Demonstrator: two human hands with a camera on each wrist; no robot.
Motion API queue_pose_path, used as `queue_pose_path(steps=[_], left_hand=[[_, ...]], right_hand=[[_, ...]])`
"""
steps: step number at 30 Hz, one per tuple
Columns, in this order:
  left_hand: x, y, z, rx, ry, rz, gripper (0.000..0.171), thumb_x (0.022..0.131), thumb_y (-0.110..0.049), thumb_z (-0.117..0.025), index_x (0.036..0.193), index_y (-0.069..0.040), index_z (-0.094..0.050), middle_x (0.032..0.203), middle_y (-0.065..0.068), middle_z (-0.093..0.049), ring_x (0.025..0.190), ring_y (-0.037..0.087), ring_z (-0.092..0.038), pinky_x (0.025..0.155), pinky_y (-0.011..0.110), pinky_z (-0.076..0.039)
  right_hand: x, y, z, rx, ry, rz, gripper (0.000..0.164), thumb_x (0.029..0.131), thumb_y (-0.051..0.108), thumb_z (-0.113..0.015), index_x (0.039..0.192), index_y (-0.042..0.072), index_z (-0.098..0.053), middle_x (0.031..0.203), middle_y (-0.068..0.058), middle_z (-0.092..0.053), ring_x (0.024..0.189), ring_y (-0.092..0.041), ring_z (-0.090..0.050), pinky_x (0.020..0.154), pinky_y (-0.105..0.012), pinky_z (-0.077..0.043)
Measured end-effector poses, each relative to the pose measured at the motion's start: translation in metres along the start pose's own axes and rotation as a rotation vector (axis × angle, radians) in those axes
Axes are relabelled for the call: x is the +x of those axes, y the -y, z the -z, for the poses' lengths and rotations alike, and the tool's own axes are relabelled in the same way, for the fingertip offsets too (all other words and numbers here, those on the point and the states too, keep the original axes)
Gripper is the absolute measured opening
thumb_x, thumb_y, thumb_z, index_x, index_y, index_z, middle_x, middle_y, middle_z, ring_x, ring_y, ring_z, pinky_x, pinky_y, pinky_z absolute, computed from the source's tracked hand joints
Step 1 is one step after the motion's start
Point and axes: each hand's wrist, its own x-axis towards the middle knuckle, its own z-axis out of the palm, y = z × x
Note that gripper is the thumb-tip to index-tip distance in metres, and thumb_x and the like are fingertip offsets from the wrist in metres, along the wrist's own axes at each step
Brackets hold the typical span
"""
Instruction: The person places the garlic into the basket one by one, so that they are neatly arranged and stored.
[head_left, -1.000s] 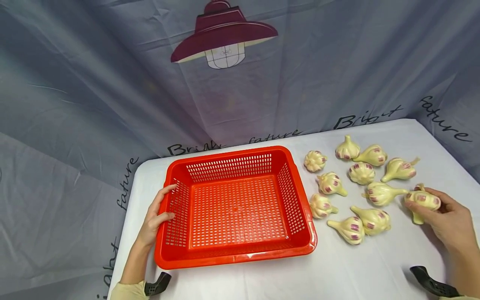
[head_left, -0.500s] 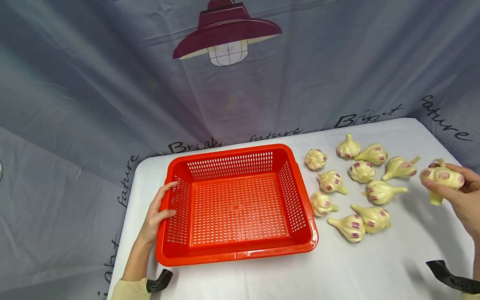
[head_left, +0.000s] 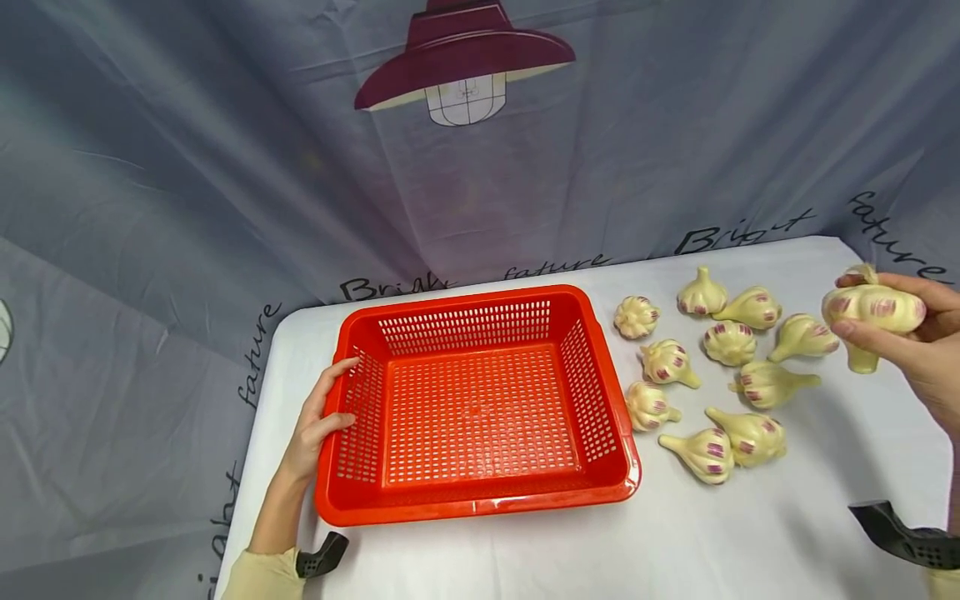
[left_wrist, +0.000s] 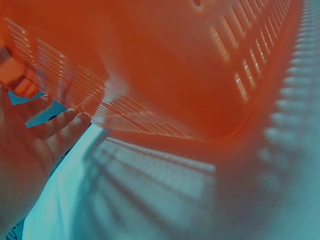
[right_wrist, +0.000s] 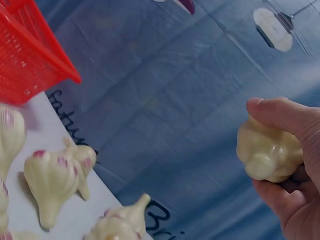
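My left hand (head_left: 309, 425) grips the left rim of a red plastic basket (head_left: 480, 506), thumb and a finger hooked over the edge. In the left wrist view its fingers (left_wrist: 67, 131) reach up to the slotted outer wall of the basket. My right hand (head_left: 926, 333) holds a garlic bulb (head_left: 873, 307) raised over the right side of the table, thumb in front and fingers behind. The right wrist view shows this bulb (right_wrist: 267, 150) pinched between thumb and fingers. Several other garlic bulbs (head_left: 763, 383) lie loose to the right of the basket.
The white tablecloth (head_left: 562, 550) covers the table, with a grey printed curtain (head_left: 637, 150) behind and at the left. One bulb (head_left: 649, 406) lies right beside the basket's right wall. A black wrist mount (head_left: 322, 556) sits on the left forearm.
My right hand has lifted the garlic bulb off the table's right side, first rightward, then up and slightly back left. The left hand stays on the basket rim.
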Motion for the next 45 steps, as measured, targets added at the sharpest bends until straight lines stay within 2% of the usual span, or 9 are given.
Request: queue_pose_path(steps=[3, 6, 9, 13, 17, 25, 31, 38, 45], left_hand=[[0.000, 0.000, -0.001, 0.005, 0.001, 0.002, 0.074, 0.080, 0.004, -0.040, 0.152, -0.010, -0.034, 0.146, 0.021, -0.036, 0.113, 0.036, -0.052, 0.079, 0.043, -0.058], [0.000, 0.001, -0.001, 0.004, 0.002, 0.005, 0.073, 0.080, 0.004, -0.040, 0.152, -0.009, -0.033, 0.145, 0.021, -0.036, 0.113, 0.036, -0.052, 0.078, 0.043, -0.058], [0.000, 0.002, -0.002, -0.006, 0.001, 0.009, 0.073, 0.080, 0.004, -0.040, 0.152, -0.009, -0.034, 0.147, 0.020, -0.036, 0.113, 0.036, -0.052, 0.079, 0.043, -0.058], [0.001, 0.002, -0.002, -0.014, -0.001, 0.013, 0.074, 0.079, 0.004, -0.040, 0.152, -0.008, -0.034, 0.148, 0.019, -0.035, 0.114, 0.037, -0.051, 0.080, 0.043, -0.058], [0.004, 0.002, -0.002, -0.003, -0.003, 0.013, 0.075, 0.078, 0.004, -0.041, 0.152, -0.008, -0.034, 0.147, 0.020, -0.036, 0.113, 0.039, -0.051, 0.079, 0.044, -0.058], [0.005, 0.004, -0.002, 0.003, 0.000, 0.013, 0.076, 0.077, 0.004, -0.040, 0.152, -0.008, -0.034, 0.147, 0.020, -0.036, 0.113, 0.040, -0.051, 0.079, 0.044, -0.058], [0.001, 0.005, -0.002, 0.009, 0.008, 0.002, 0.076, 0.078, 0.004, -0.040, 0.152, -0.008, -0.033, 0.147, 0.021, -0.034, 0.114, 0.040, -0.049, 0.080, 0.044, -0.058], [0.001, 0.005, -0.001, 0.006, 0.011, -0.002, 0.077, 0.077, 0.005, -0.039, 0.153, -0.008, -0.033, 0.149, 0.021, -0.034, 0.116, 0.040, -0.048, 0.082, 0.044, -0.057], [0.002, 0.004, 0.001, 0.007, 0.007, -0.005, 0.079, 0.075, 0.006, -0.038, 0.153, -0.007, -0.033, 0.150, 0.020, -0.033, 0.117, 0.041, -0.048, 0.083, 0.044, -0.056]], right_hand=[[0.003, 0.001, -0.011, -0.090, 0.006, -0.003, 0.061, 0.074, -0.037, -0.054, 0.130, -0.013, -0.057, 0.120, -0.004, -0.066, 0.105, -0.009, -0.064, 0.084, -0.013, -0.048], [0.004, 0.003, -0.023, -0.240, 0.008, -0.061, 0.060, 0.078, -0.030, -0.061, 0.130, -0.002, -0.060, 0.121, 0.002, -0.064, 0.104, -0.005, -0.063, 0.081, -0.010, -0.048], [0.007, 0.005, -0.036, -0.376, 0.043, -0.125, 0.059, 0.081, -0.021, -0.068, 0.132, 0.006, -0.060, 0.121, 0.007, -0.062, 0.101, -0.002, -0.061, 0.077, -0.008, -0.048], [0.015, 0.008, -0.055, -0.461, 0.117, -0.190, 0.055, 0.082, -0.011, -0.074, 0.130, 0.013, -0.060, 0.117, 0.012, -0.063, 0.090, -0.001, -0.061, 0.069, -0.010, -0.050], [0.024, 0.009, -0.075, -0.469, 0.209, -0.218, 0.053, 0.083, -0.004, -0.077, 0.130, 0.012, -0.060, 0.118, 0.010, -0.064, 0.086, -0.005, -0.062, 0.065, -0.015, -0.052], [0.038, 0.001, -0.129, -0.495, 0.417, -0.262, 0.057, 0.080, 0.009, -0.084, 0.130, 0.006, -0.057, 0.112, -0.006, -0.062, 0.088, -0.016, -0.064, 0.068, -0.025, -0.056], [0.044, -0.009, -0.164, -0.446, 0.539, -0.226, 0.060, 0.077, 0.013, -0.087, 0.129, 0.004, -0.058, 0.109, -0.012, -0.064, 0.087, -0.018, -0.064, 0.069, -0.025, -0.055], [0.046, -0.020, -0.195, -0.349, 0.638, -0.217, 0.057, 0.077, 0.013, -0.087, 0.125, 0.001, -0.057, 0.109, -0.015, -0.063, 0.090, -0.024, -0.063, 0.071, -0.029, -0.056], [0.048, -0.029, -0.225, -0.303, 0.687, -0.210, 0.057, 0.073, 0.013, -0.090, 0.120, 0.004, -0.059, 0.108, -0.013, -0.064, 0.089, -0.026, -0.064, 0.072, -0.030, -0.056]])
